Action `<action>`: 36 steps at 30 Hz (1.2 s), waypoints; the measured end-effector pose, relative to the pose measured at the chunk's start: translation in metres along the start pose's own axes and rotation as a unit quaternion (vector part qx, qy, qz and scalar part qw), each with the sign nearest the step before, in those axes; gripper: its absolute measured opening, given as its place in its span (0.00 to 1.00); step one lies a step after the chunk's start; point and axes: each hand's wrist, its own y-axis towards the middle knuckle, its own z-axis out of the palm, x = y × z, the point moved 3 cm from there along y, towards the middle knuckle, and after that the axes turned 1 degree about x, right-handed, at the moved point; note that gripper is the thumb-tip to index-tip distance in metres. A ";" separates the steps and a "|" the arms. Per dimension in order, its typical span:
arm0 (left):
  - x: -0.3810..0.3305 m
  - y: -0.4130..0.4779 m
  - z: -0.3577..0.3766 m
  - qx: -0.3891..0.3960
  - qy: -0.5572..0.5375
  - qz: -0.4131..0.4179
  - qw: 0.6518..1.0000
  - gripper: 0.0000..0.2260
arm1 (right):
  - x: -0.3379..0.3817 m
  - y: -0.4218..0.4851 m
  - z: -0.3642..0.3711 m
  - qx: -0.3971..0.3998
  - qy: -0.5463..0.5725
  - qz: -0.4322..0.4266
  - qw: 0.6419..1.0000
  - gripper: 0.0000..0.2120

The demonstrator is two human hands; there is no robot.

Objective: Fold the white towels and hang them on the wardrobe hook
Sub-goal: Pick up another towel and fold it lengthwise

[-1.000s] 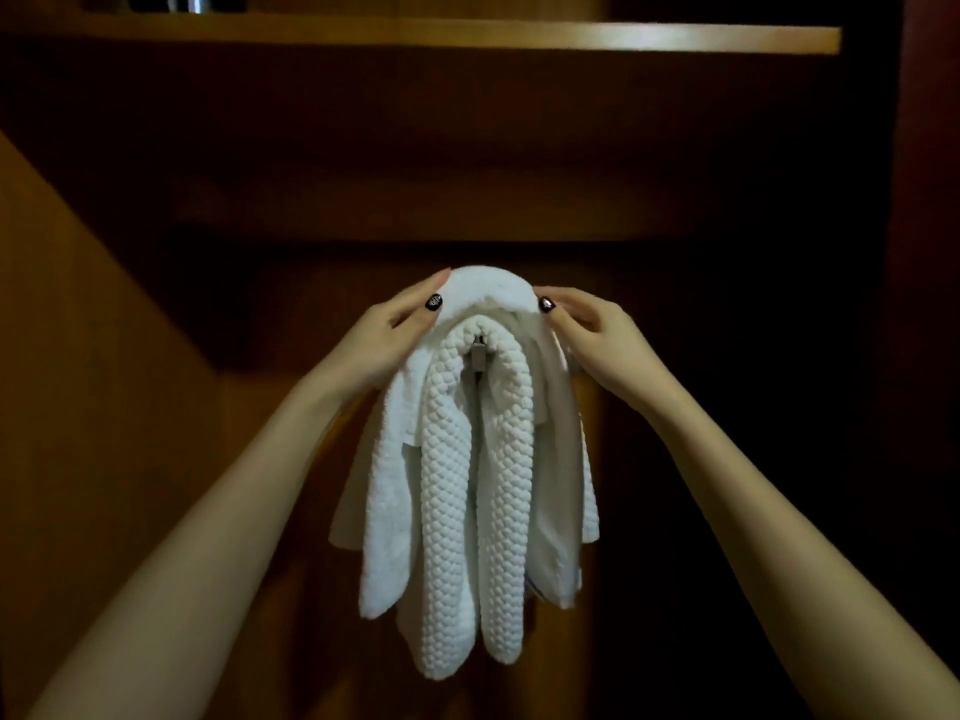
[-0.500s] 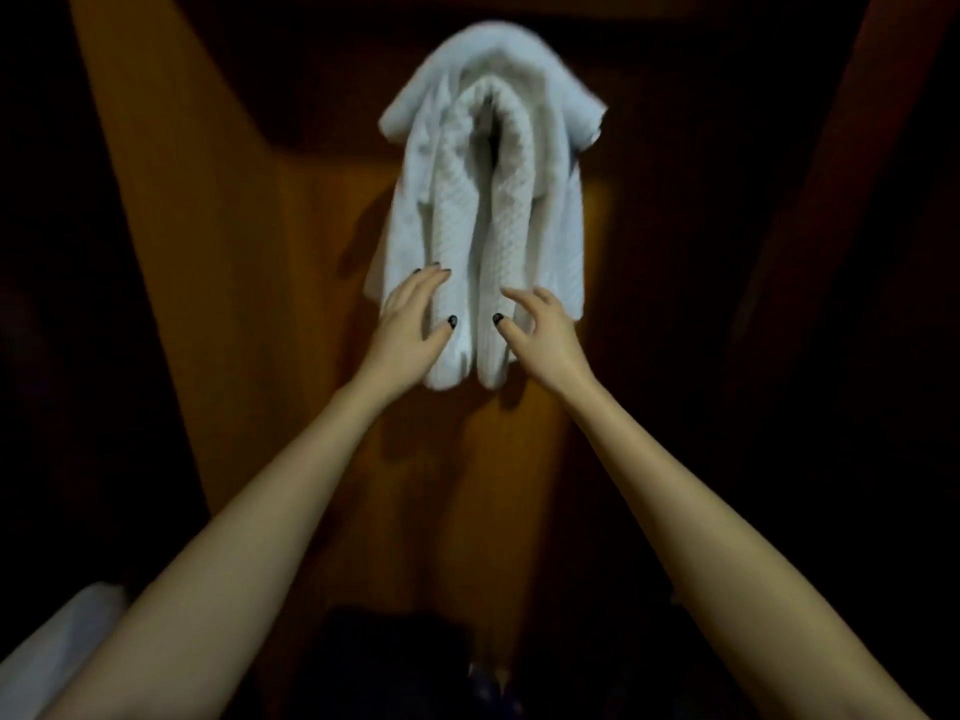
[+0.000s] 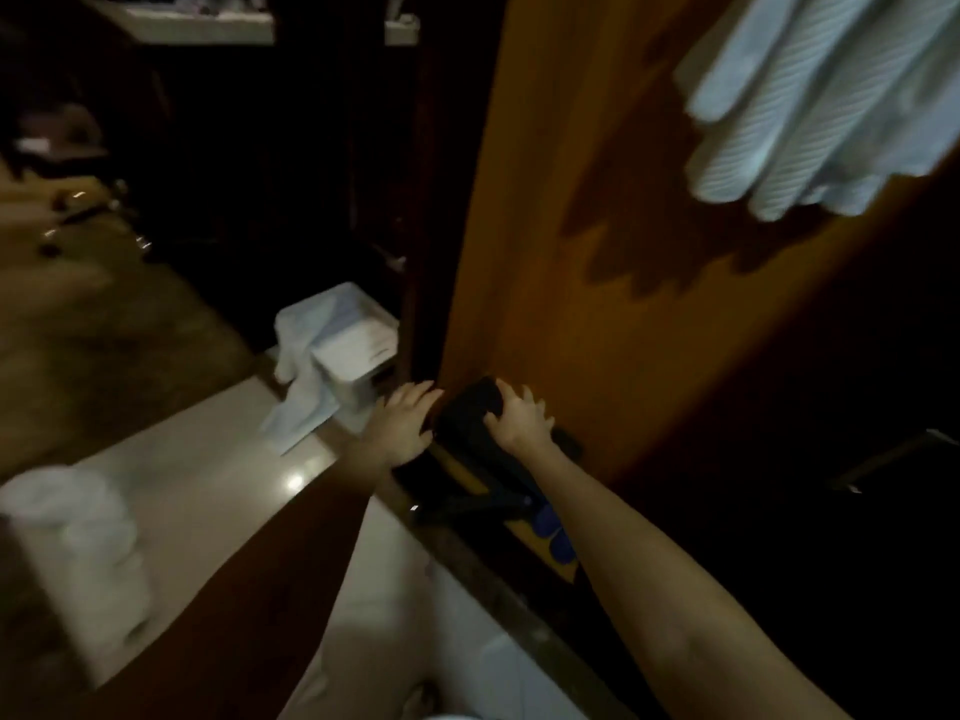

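The folded white towels [image 3: 810,101] hang blurred at the top right against the wooden wardrobe panel [image 3: 597,252]; the hook is hidden. Both my hands are far below them, near the wardrobe floor. My left hand [image 3: 402,426] is open with fingers spread and holds nothing. My right hand [image 3: 519,420], fingers apart, rests over a dark object [image 3: 470,415] at the wardrobe's base. Another white towel [image 3: 301,366] drapes over a white basket [image 3: 358,350] on the floor. A rolled white towel [image 3: 72,543] lies blurred at the lower left.
A pale shiny surface [image 3: 208,470] runs under my left arm. Dark items with blue patches [image 3: 550,532] lie at the wardrobe's bottom edge. A dim room with a shelf [image 3: 202,23] lies to the upper left. The frame is motion-blurred.
The view has swung down and left, so the hanging towels now sit at the top right. Both hands have let go of the towels and dropped to the wardrobe base.
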 end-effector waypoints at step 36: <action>0.420 -0.352 0.702 0.185 0.048 -0.246 0.950 0.29 | -0.083 0.054 0.868 0.272 -0.150 -0.493 0.813 0.18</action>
